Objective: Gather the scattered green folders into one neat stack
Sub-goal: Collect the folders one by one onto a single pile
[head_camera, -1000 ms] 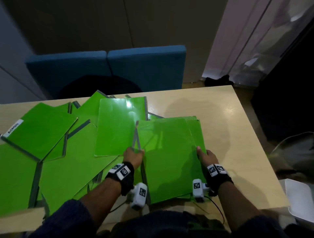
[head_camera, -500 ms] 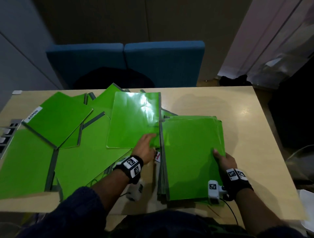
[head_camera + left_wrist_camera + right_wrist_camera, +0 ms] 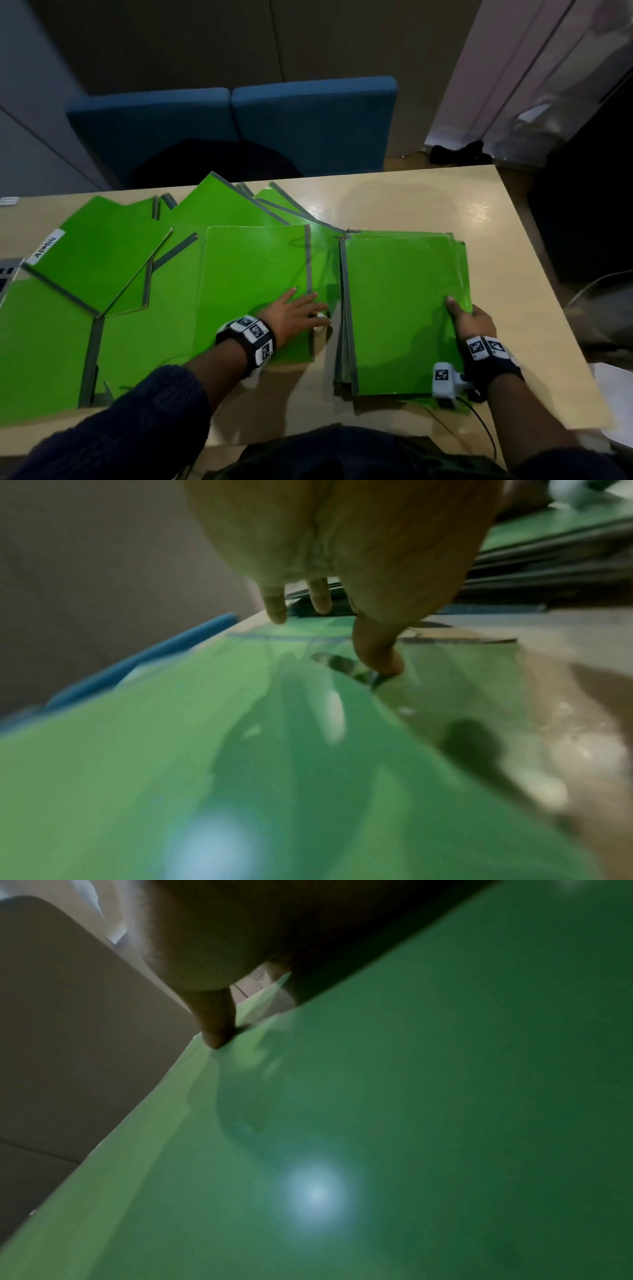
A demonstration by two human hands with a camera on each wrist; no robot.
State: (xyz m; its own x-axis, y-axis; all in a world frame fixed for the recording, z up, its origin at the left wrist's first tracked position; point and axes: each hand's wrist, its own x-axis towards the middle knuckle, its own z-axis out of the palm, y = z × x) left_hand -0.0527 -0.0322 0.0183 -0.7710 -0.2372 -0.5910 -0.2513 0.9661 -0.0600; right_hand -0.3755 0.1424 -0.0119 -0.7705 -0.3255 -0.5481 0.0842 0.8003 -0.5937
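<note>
A squared stack of green folders [image 3: 404, 308] lies on the right half of the table. My right hand [image 3: 469, 318] holds its right edge, thumb on top; the other fingers are hidden. Left of the stack lies a single green folder [image 3: 253, 274] with a grey spine on its right side. My left hand [image 3: 303, 306] rests flat on its near right corner with straight, spread fingers. In the left wrist view the thumb [image 3: 377, 653] presses on that folder's [image 3: 240, 750] edge. More green folders [image 3: 102, 260] lie overlapping and askew across the left half.
The wooden table [image 3: 428, 205] is bare beyond and right of the stack. Two blue chairs [image 3: 233, 126] stand behind its far edge. One scattered folder carries a white ADMIN label [image 3: 46, 248]. A grey device [image 3: 7, 274] sits at the left edge, a white object [image 3: 613, 394] off the right corner.
My left hand has left the stack's left edge and moved left onto the single folder, which has slid toward me. The right hand has stayed on the stack's right edge.
</note>
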